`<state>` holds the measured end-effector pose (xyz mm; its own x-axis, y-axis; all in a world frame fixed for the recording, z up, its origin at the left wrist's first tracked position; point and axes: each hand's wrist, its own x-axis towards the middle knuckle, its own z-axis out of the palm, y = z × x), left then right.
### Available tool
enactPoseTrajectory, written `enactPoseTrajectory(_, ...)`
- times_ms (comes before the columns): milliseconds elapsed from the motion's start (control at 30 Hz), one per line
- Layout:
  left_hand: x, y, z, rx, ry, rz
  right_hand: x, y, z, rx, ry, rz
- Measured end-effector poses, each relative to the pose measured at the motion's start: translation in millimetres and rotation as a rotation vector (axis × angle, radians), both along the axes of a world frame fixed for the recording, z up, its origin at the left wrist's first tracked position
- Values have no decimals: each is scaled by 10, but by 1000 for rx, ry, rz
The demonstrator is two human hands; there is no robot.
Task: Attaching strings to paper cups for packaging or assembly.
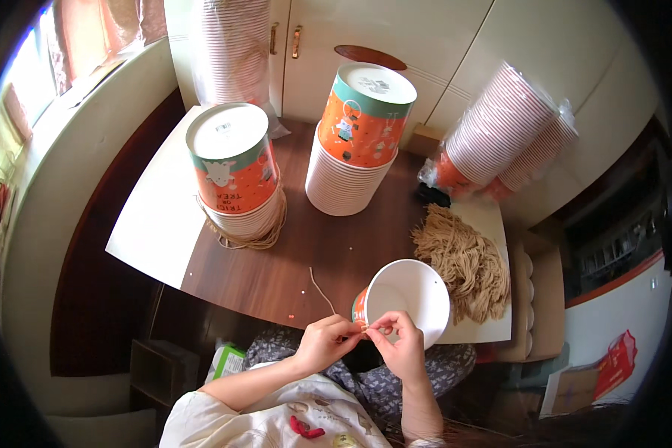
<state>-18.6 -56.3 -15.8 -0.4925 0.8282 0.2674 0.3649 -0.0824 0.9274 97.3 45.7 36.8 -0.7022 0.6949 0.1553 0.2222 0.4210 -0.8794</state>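
Note:
A paper bucket (418,295), white inside with an orange printed outside, lies tilted at the table's front edge, its mouth toward me. My left hand (327,343) is closed in a pinch at the bucket's near rim. From its fingers a thin tan cord (319,287) runs up onto the tabletop. My right hand (401,347) pinches at the same spot, fingertips meeting those of the left on a short bit of the cord. The fingers partly cover that bit and the rim behind it. A small dark hole shows in the bucket's far inner wall.
Upside-down stacks of orange buckets stand at left (235,175) and centre (366,119); cord loops hang round the left one. A heap of tan cords (467,261) lies right of the bucket. Wrapped bucket stacks (500,127) lean behind it. An open cardboard box (549,299) stands right.

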Motion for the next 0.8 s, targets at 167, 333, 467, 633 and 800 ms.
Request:
enactPoseTrajectory(167, -6, 12, 36, 10, -42, 14, 2, 20, -6, 3, 7, 15)
enactPoseTrajectory(333, 52, 33, -34, 51, -253, 58, 0, 43, -9, -48, 41, 38)
enactPoseTrajectory(467, 68, 36, -37, 50, -368, 5, 9, 48, -11, -58, 34, 26)
enactPoseTrajectory(633, 89, 23, -88, 146, -578, -81, 7, 55, -4, -24, 40, 39)
enactPoseTrajectory(800, 104, 11, -88, 130, -658, -118, 0, 50, -19, -19, 35, 34)
